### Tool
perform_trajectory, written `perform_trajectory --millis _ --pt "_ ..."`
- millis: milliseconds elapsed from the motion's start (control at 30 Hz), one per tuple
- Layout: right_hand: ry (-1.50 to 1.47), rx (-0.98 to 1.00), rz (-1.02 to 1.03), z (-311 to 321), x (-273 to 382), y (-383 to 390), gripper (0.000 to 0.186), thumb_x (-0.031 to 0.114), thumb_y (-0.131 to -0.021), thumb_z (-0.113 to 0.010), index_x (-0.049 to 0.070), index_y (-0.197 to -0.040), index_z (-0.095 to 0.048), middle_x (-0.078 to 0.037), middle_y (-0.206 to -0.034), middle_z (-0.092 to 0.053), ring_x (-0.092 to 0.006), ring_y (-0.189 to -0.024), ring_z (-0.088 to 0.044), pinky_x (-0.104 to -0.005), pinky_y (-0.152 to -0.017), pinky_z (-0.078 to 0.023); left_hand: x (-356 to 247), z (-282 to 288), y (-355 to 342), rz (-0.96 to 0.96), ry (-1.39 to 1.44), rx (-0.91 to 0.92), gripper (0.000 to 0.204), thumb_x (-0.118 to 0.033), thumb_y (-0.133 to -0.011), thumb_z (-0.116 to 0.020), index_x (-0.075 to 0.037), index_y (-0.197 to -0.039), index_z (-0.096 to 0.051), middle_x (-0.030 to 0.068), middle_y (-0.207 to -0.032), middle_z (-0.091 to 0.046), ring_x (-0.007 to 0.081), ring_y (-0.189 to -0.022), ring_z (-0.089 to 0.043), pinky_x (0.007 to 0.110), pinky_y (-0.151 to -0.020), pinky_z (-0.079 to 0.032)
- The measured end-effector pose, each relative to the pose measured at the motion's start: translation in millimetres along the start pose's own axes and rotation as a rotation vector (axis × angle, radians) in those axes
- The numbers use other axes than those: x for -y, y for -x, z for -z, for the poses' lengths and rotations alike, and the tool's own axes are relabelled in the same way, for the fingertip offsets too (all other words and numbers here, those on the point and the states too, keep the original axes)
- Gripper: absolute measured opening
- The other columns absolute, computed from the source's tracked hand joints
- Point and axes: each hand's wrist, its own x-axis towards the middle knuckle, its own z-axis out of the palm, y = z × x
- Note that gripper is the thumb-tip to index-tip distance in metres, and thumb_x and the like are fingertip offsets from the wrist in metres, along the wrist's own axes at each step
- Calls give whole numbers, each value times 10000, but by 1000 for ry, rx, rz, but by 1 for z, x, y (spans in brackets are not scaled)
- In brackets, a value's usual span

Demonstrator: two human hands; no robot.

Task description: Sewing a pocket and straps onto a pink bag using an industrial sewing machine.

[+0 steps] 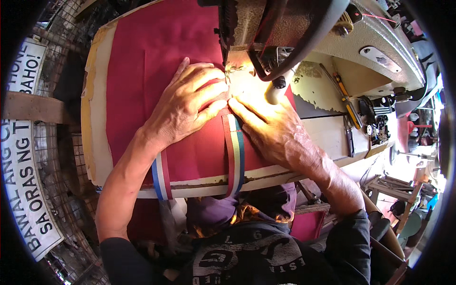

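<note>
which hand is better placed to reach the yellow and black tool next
Probably the right hand: the yellow and black tool lies on its side, off to its right. The left hand rests on the maroon cloth, farther away, and would likely have to cross past the right.

Red cloth (161, 35) matt; striped strap (236, 152) woven; sewing machine (344, 35) pebbled metal.

White signage (31, 190) at left: bold black capitals. Dark shirt (232, 259): pale capitals, numerals.
</note>
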Motion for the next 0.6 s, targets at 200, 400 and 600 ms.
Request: perform_trajectory --millis 200,400,600 --pt "14 -2 26 -2 -5 -3 474 153 -878 -653 0 -1322 -595 -135 -1104 -620 -304 -1044 -601 -415 -887 -460 7 0 -3 8 9 -21 215 -154 -883 -743 -70 -1076 -695 75 -1195 -646 286 -1202 -595 569 -1153 -380" --pt "-18 -38 33 -5 -13 -9 446 129 -905 -644 8 -1332 -596 -131 -1076 -643 -319 -988 -623 -431 -869 -470 17 -1 -10 -16 -14 -31 219 -148 -877 -747 -56 -1068 -690 81 -1142 -646 285 -1168 -606 553 -1131 -406" --pt "-79 -59 -24 -1 -12 -10 462 119 -913 -647 36 -1364 -594 -165 -1133 -651 -349 -1058 -622 -465 -906 -479 1 3 3 -44 9 7 196 -149 -901 -711 -15 -1041 -684 98 -1111 -636 285 -1137 -610 498 -1115 -434"
